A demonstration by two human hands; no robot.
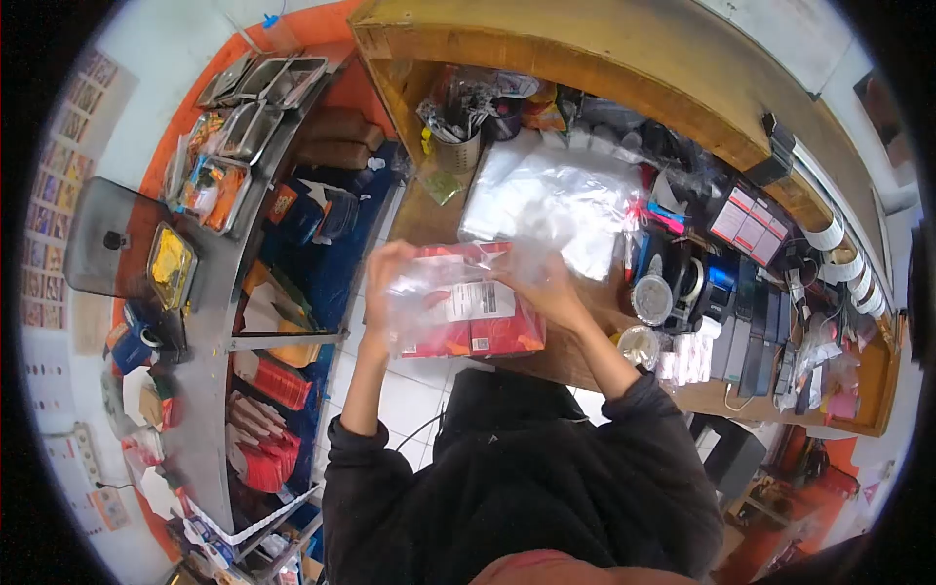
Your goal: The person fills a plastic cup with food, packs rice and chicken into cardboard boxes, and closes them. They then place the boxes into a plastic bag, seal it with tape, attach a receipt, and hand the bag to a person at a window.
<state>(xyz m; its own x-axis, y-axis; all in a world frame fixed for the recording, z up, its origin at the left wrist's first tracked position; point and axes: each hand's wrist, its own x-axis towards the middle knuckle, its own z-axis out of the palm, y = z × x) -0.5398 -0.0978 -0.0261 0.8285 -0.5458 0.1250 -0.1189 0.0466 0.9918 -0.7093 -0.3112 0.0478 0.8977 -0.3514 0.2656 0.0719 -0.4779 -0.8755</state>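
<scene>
A red box (pixel 497 327) with a white printed label sits inside a clear plastic bag (pixel 414 307) in front of me, close over the wooden counter's front edge. On the bag's left side, my left hand (pixel 388 273) has its fingers curled round the plastic. My right hand (pixel 548 291) pinches the bag at the box's upper right, where the loose plastic is bunched and blurred. Just beyond the box lies a stack of clear plastic bags (pixel 556 195) on the counter.
Left, a metal shelf (pixel 210 341) carries food trays, with folded red cartons (pixel 263 453) below. At the counter's back left stands a utensil holder (pixel 456 153). Tape rolls, round lidded containers (pixel 651 298) and white paper rolls (pixel 690 357) stand to the right.
</scene>
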